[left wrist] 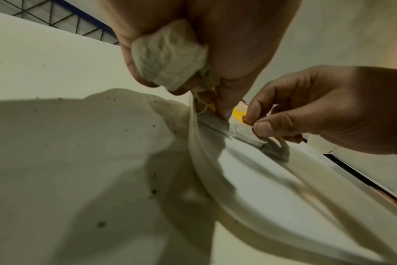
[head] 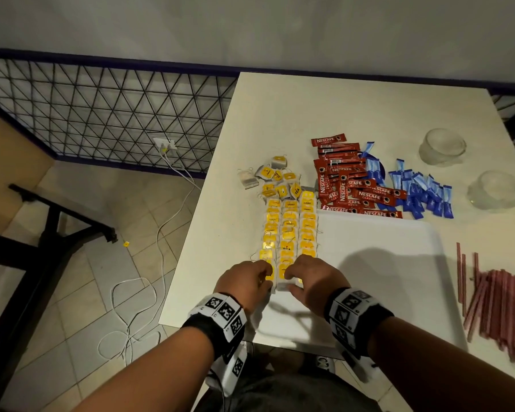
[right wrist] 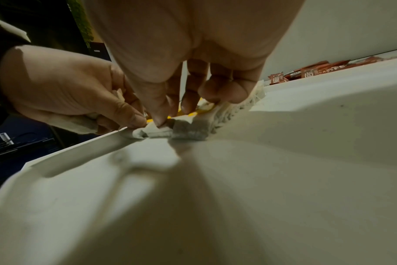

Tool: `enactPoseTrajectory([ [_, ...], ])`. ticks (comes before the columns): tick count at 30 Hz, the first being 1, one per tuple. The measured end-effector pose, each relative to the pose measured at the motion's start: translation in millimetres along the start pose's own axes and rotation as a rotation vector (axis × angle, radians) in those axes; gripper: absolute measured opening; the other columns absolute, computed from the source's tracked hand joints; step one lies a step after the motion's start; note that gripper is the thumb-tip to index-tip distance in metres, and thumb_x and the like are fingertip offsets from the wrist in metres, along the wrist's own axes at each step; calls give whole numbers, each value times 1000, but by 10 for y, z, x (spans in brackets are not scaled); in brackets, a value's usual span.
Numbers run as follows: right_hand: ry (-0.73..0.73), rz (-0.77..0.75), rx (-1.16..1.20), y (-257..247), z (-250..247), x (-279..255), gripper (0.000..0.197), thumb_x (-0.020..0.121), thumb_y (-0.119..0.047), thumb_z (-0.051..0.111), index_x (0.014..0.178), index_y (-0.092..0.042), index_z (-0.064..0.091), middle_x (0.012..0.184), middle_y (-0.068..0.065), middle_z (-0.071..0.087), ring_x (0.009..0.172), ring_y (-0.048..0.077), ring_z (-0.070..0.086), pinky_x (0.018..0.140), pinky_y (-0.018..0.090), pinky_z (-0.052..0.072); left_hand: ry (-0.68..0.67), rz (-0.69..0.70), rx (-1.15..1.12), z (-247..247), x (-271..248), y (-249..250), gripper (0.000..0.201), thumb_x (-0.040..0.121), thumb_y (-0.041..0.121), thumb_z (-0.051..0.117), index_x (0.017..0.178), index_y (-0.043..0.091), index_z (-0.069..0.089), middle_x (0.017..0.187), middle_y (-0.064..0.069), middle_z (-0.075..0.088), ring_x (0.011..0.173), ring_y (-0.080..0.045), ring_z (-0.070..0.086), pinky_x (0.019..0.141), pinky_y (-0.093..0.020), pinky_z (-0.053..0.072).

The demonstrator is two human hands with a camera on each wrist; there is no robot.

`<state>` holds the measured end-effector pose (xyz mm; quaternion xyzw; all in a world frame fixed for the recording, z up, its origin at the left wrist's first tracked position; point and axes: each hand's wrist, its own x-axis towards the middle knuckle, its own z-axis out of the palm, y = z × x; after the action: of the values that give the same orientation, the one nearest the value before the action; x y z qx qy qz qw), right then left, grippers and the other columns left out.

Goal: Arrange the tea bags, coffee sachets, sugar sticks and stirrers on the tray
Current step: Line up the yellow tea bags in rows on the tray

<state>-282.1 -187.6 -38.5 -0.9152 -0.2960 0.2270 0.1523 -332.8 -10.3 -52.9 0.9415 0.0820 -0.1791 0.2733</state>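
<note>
Tea bags with yellow tags (head: 289,230) lie in three rows along the left side of the white tray (head: 375,278). Both hands meet at the near end of the rows. My left hand (head: 265,273) keeps a spare tea bag (left wrist: 168,55) curled in its palm while a fingertip presses a bag on the tray (left wrist: 215,123). My right hand (head: 290,278) pinches the nearest tea bag (right wrist: 188,130) between thumb and fingers. Loose tea bags (head: 277,176), red coffee sachets (head: 351,185), blue sugar sticks (head: 419,188) and pink stirrers (head: 494,301) lie on the table around the tray.
Two upturned glass cups (head: 442,150) (head: 495,190) stand at the back right of the white table (head: 309,108). The table's left edge runs close beside the tea bag rows. White cables (head: 149,281) trail over the tiled floor on the left.
</note>
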Motion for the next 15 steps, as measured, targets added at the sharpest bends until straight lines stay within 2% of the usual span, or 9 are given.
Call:
enactPoseTrajectory([
  [2,9,2,22,1,10,3,27,93,-38,54,116,-28,61,117,-7,54,112,14,50,92,26,41,18,-14,-67,-23,-16,11,20,85,40,63,101,28,64,94,7,66,90,-17,62,80,-29,49],
  [4,64,6,109,-13,-32,-5,23,90,-39,58,109,-28,65,109,-8,56,106,14,54,90,28,44,88,-70,-295,-116,-64,77,29,83,53,62,92,26,66,85,8,66,78,-11,62,73,-27,49],
  [5,105,6,178,-15,-71,-10,20,89,-38,59,104,-28,66,103,-9,56,100,13,56,88,29,45,98,-128,-530,-189,-92,138,38,84,60,57,92,24,64,79,5,66,69,-12,60,68,-28,47],
  [7,190,5,337,-48,-193,-28,12,89,-34,61,96,-27,68,96,-11,59,91,11,58,84,30,48,6,-268,-1169,-341,-130,268,58,91,66,37,98,13,56,67,-7,61,52,-19,52,54,-28,41],
  [8,216,7,418,-77,-270,-41,9,90,-31,61,94,-27,69,95,-11,61,89,10,59,83,28,48,-40,-302,-1417,-420,-148,322,62,93,66,28,101,9,52,63,-12,57,46,-20,47,48,-24,39],
  [9,223,15,492,-109,-346,-56,9,91,-28,61,93,-27,70,95,-12,64,90,9,60,83,26,47,-64,-313,-1549,-478,-151,353,66,93,67,22,105,8,49,61,-15,55,43,-19,43,44,-20,38],
  [11,218,1,572,-181,-506,-85,11,93,-26,60,96,-27,70,96,-15,65,84,5,60,78,19,45,-82,-284,-1561,-530,-132,416,77,85,74,21,112,8,48,66,-18,55,40,-18,41,43,-19,39],
  [13,216,-48,617,-216,-614,-99,8,90,-24,64,95,-28,69,87,-18,62,69,-2,54,65,13,40,-81,-239,-1485,-519,-96,490,85,73,79,23,113,10,50,73,-19,57,40,-19,43,43,-20,39],
  [15,205,-81,646,-210,-692,-101,12,83,-27,72,94,-28,69,85,-13,61,63,-1,48,61,13,37,-71,-220,-1451,-521,-95,611,86,68,79,25,112,10,50,78,-17,61,41,-19,43,44,-20,37],
])
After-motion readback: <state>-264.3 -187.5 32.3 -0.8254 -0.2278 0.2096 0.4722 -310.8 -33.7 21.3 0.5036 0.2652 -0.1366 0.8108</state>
